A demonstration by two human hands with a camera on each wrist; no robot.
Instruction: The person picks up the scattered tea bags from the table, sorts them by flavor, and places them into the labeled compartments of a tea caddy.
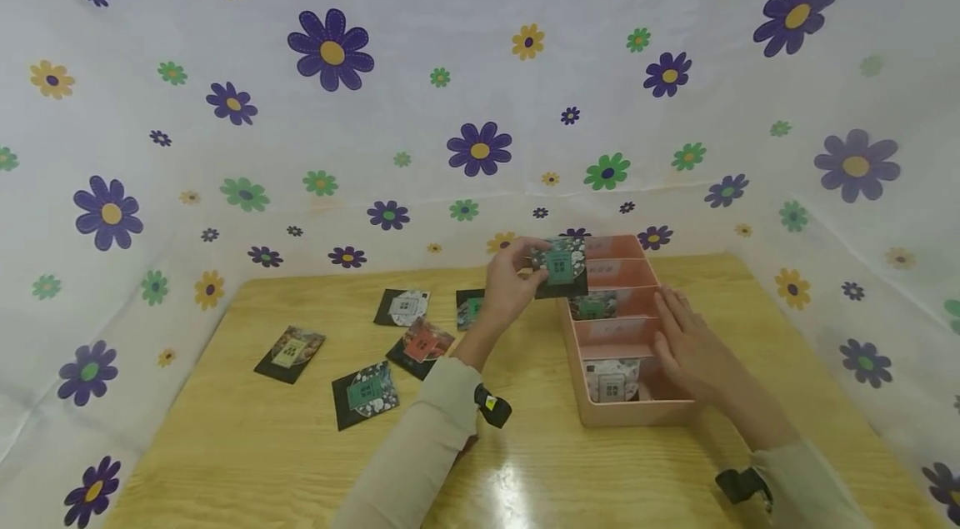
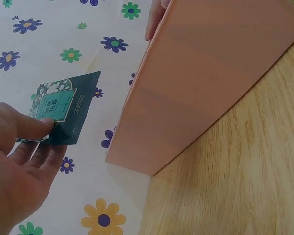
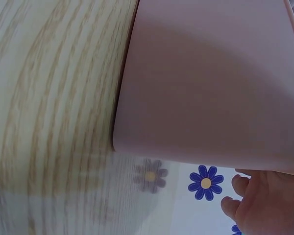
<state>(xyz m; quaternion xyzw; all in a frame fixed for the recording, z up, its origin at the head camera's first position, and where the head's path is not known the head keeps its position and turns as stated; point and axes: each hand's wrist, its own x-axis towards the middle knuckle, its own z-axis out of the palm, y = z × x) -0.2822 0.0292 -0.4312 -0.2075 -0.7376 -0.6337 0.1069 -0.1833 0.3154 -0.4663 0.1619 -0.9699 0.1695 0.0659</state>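
My left hand (image 1: 510,283) pinches a dark packet with a green label (image 1: 561,266) between thumb and fingers, held up over the left rim of a pink divided box (image 1: 637,414). In the left wrist view the packet (image 2: 63,107) is tilted, beside the box's outer wall (image 2: 196,93). On the box's right rim rests my right hand (image 1: 697,354), fingers extended; the right wrist view catches part of that hand (image 3: 274,200) at the box's edge. Inside, a green-label packet (image 1: 592,306) stands in a middle compartment and a white-label packet (image 1: 613,381) in the front one.
Left of the box, packets lie on the wooden table (image 1: 247,462): yellow-label (image 1: 291,352), white-label (image 1: 405,308), red-label (image 1: 422,346) and green-label (image 1: 365,394). Another green-label packet (image 1: 469,311) is partly behind my left arm. A flowered cloth (image 1: 420,121) encloses the back and sides.
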